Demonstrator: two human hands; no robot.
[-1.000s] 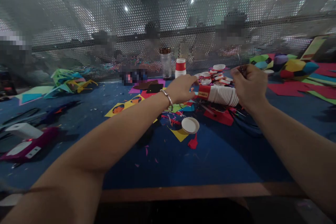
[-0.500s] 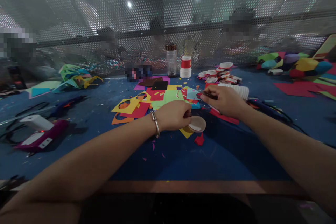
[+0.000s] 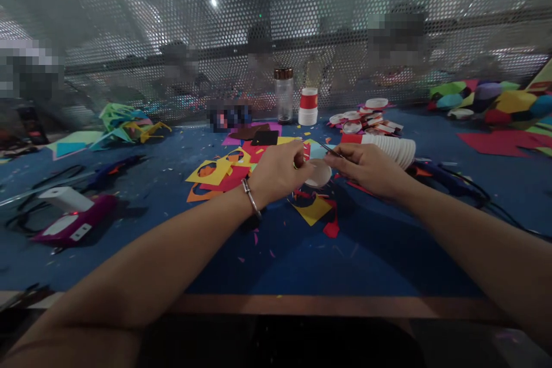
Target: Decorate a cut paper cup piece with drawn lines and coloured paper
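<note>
My left hand (image 3: pixel 282 169), with a silver bangle at the wrist, is closed on the edge of a round white paper cup piece (image 3: pixel 319 173), its pale disc facing up. My right hand (image 3: pixel 360 167) is closed around what look like scissors (image 3: pixel 330 150); only thin dark blades show, pointing up and left just above the cup piece. The handles are hidden in the fingers. Below the cup piece lie a yellow paper offcut (image 3: pixel 315 211) and a red scrap (image 3: pixel 331 227). Beside my right hand lies a stack of white paper cups (image 3: pixel 394 149) on its side.
Yellow paper sheets with round holes (image 3: pixel 207 172) lie left of my hands. A clear bottle (image 3: pixel 284 98) and upright stacked cups (image 3: pixel 308 108) stand behind. Cut cup pieces (image 3: pixel 366 118) are heaped back right. A purple power strip (image 3: pixel 80 221) and glue guns with cords lie at the sides.
My left hand has lifted and moved away from me with the cup piece, uncovering more of the yellow offcut. The blades in my right hand now show clearly, close to the cup piece.
</note>
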